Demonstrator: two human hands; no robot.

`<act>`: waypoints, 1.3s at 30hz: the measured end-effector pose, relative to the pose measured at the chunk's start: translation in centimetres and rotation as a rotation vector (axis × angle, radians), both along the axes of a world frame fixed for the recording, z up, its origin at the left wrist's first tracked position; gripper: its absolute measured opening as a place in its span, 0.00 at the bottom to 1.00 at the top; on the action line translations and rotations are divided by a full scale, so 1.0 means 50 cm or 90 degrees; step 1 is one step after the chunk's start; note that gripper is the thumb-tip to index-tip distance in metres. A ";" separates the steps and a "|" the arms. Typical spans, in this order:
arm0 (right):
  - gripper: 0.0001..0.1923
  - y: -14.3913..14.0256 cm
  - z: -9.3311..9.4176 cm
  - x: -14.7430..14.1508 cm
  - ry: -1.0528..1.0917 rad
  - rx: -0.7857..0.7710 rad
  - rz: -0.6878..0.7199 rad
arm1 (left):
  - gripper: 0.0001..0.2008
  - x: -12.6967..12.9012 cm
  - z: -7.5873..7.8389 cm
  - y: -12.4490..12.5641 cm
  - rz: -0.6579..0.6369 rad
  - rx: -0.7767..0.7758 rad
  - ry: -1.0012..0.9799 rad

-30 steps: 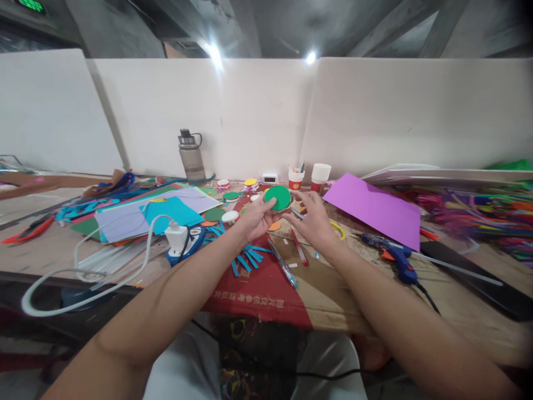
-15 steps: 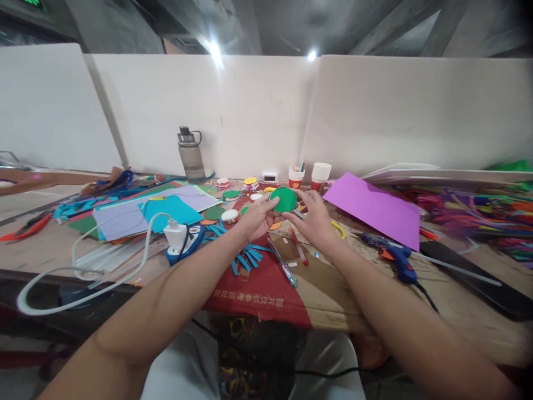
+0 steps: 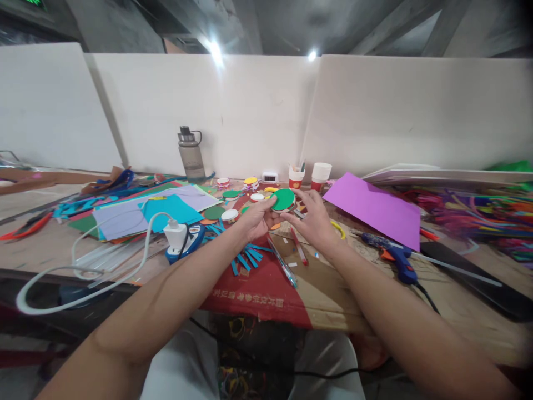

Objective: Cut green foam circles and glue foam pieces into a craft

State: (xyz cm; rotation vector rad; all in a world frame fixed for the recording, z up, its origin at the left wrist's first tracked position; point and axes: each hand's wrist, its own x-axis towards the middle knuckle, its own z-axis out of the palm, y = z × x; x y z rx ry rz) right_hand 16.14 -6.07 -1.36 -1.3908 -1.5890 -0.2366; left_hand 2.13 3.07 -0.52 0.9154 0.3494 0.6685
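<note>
Between my two hands, above the cardboard, is a small round drum-like piece (image 3: 283, 199) with a green top and a pale and red side. My left hand (image 3: 261, 218) grips its left edge, thumb along the rim. On the other side, my right hand (image 3: 312, 218) has its fingers and thumb curved about the right edge. Beneath lie blue paper strips (image 3: 249, 256), a silver-and-teal pen (image 3: 283, 265) and a red pen (image 3: 298, 247). Similar round pieces, one with a white top (image 3: 230, 215) and one with a green top (image 3: 231, 195), stand beyond my left hand.
A blue glue gun (image 3: 400, 262) with its cord lies at right, near a purple sheet (image 3: 377, 211). Left are a power socket (image 3: 183, 240) with a looping white cable and stacked coloured paper (image 3: 120, 215). Paper cups (image 3: 321, 173) and a water bottle (image 3: 190, 155) stand behind.
The green-topped round piece has tilted away, so its top looks flatter and its side now shows. Both hands stay at its edges, nearly in the same place.
</note>
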 end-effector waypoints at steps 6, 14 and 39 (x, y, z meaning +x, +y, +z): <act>0.29 0.002 -0.003 0.005 -0.003 0.003 -0.013 | 0.11 0.003 -0.011 -0.007 0.023 0.134 -0.031; 0.29 0.007 -0.010 0.007 0.007 -0.008 0.003 | 0.08 -0.004 -0.001 -0.024 0.227 0.592 0.187; 0.30 0.006 -0.010 -0.002 -0.010 0.002 -0.042 | 0.09 -0.005 0.000 -0.027 0.207 0.743 0.242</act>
